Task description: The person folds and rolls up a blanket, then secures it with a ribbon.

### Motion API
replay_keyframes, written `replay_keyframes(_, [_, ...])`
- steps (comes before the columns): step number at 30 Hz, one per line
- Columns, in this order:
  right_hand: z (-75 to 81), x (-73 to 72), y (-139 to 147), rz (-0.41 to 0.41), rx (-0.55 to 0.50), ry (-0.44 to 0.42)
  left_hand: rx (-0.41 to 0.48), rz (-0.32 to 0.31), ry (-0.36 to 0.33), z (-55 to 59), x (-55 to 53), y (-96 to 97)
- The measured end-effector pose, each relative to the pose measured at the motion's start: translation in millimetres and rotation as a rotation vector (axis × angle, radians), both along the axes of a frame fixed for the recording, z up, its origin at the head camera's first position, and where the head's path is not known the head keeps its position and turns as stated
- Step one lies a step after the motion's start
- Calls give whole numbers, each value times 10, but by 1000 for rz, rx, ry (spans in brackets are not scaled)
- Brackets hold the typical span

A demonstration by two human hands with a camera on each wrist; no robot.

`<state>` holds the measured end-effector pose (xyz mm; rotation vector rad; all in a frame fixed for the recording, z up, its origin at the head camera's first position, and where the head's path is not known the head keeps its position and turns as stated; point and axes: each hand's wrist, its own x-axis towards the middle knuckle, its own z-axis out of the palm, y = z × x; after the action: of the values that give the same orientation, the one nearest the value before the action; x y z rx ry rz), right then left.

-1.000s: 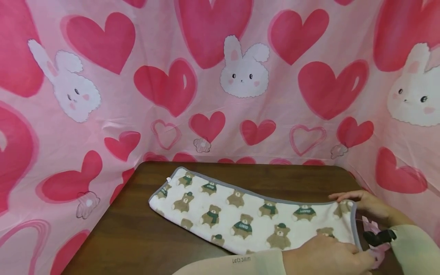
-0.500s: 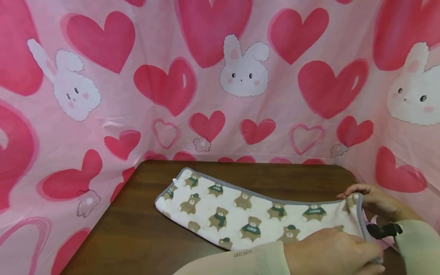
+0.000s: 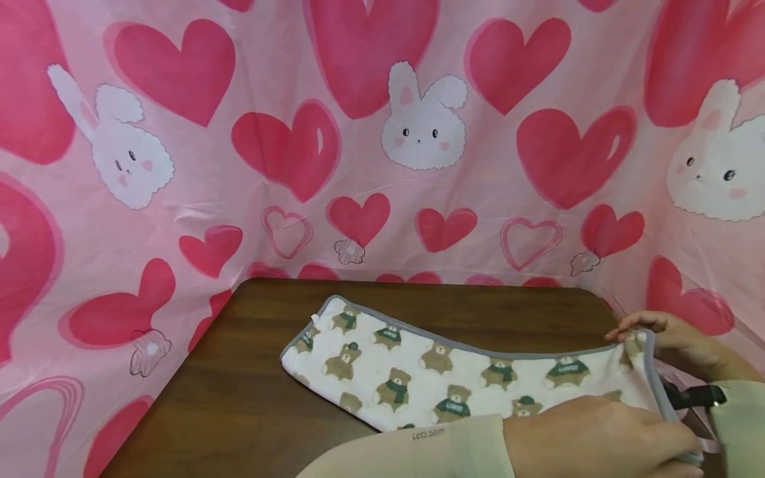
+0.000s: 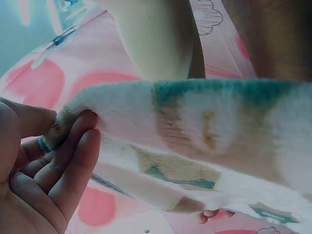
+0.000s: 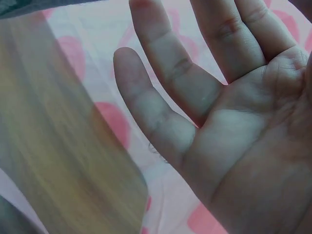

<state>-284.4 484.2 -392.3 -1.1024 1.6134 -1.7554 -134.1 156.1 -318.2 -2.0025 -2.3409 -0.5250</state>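
Observation:
A long folded fleece cloth (image 3: 418,372), white with brown teddy bears and grey edging, lies slanted across the brown table, its right end lifted. My left hand (image 3: 603,438) reaches over it from the front and grips the near right corner. The left wrist view shows the thumb and fingers of that hand (image 4: 53,161) pinching the bunched cloth edge (image 4: 146,97). At the far right corner, my right hand (image 3: 681,338) holds the cloth, which puckers there. In the right wrist view several fingers of this hand (image 5: 219,92) stretch out, while its grip lies outside the picture.
The brown table (image 3: 239,398) is walled at the back and sides by a pink curtain (image 3: 299,66) printed with hearts and rabbits. A black strap (image 3: 693,396) sits by the right sleeve. A small white tag (image 3: 315,318) sticks out from the cloth's left end.
Both hands have moved to the right, and the cloth has slid right with them. Its right end hangs a little higher. The grip of both hands looks the same.

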Motion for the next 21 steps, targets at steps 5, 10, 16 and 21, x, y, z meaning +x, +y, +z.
replay_keyframes(5, [109, 6, 10, -24, -5, 69, -4, -28, -52, 117, 56, 16])
replay_keyframes(10, [240, 21, 21, -70, 20, 128, -9, -48, -19, 182, 77, 41])
replay_keyframes(16, [412, 138, 79, -210, 96, 118, 65, -110, 82, 195, 67, 42])
replay_keyframes(21, [503, 162, 141, -229, 94, 165, 101, -138, 36, 227, 94, -10])
